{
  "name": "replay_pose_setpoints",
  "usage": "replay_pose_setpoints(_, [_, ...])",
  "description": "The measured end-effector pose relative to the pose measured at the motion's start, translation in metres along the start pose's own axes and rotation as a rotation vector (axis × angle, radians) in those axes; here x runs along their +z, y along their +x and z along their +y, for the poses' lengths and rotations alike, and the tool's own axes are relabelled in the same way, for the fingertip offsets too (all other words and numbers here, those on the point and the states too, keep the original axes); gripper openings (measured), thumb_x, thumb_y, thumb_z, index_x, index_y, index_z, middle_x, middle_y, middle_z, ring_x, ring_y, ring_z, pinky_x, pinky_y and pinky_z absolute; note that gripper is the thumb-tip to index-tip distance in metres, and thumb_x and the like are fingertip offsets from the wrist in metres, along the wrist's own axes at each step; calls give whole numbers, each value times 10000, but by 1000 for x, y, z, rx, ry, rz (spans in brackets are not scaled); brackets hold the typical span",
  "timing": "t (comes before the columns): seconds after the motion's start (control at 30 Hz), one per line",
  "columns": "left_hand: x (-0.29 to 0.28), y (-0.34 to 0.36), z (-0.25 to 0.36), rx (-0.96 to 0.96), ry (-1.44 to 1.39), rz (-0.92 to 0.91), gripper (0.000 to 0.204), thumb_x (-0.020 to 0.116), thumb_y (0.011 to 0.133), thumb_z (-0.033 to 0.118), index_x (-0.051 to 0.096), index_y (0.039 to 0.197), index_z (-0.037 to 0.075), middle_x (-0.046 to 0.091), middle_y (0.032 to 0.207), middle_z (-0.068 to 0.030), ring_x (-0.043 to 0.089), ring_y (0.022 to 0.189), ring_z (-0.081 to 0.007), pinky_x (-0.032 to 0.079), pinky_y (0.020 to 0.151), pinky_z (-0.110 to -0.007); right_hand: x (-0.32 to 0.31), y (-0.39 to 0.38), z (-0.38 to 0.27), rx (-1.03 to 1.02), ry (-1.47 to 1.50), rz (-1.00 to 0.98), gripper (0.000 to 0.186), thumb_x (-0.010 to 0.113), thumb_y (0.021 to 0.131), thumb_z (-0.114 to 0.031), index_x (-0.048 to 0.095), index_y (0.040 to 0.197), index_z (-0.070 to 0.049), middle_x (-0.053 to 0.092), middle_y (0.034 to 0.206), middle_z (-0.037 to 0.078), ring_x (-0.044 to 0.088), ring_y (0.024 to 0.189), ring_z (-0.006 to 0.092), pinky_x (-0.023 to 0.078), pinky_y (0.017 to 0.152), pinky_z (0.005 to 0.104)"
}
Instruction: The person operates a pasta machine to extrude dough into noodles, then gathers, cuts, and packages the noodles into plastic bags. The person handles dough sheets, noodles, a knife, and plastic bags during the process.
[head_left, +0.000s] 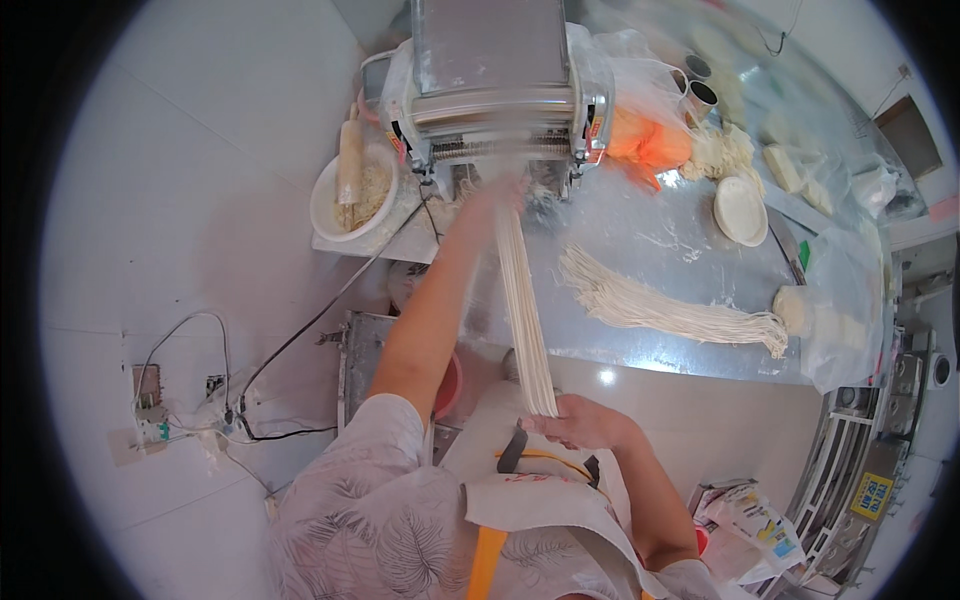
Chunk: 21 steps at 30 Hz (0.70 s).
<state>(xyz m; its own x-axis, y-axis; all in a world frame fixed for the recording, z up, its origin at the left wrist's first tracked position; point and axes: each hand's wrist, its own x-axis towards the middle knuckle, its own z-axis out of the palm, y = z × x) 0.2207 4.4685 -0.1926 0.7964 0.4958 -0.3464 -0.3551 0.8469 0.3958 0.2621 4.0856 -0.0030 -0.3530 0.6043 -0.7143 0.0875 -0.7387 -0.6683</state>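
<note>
A long strand of fresh noodles (522,300) stretches from below the rollers of a noodle machine (490,110) down toward my body. My right hand (590,422) grips the lower end of this strand in front of my apron. Just under the machine's outlet, my left hand (497,200) is at the top of the strand; motion smears its fingers, so their grip cannot be made out. Another bundle of noodles (670,305) lies stretched across the metal table (640,235) to the right.
Left of the machine, a white bowl (325,205) holds dough scraps and a rolling pin (349,165). Toward the right are an orange bag (645,140), a white oval dish (740,212), a knife (790,250) and a plastic bag (845,310). A black cable (340,290) hangs at left.
</note>
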Motion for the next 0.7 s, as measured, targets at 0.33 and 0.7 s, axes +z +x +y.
replay_pose_setpoints(0.33, [3, -32, -19, -58, 29, -22, 262, 614, 1070, 290, 560, 1064, 33, 430, 688, 56, 351, 512, -57, 343, 483, -227, -13, -33, -31, -164, 32, -81, 480, 692, 1013, -474, 606, 801, -52, 502, 670, -45, 457, 594, 67, 381, 523, 263])
replay_pose_setpoints(0.7, [-2, -70, -43, -96, -6, -58, 255, 597, 1083, 328, 553, 1063, 78, 408, 688, 80, 344, 517, -31, 313, 466, -203, -14, -49, -68, -171, 29, -72, 410, 727, 999, -424, 767, 1021, -16, 633, 729, -9, 517, 656, 74, 413, 575, 268])
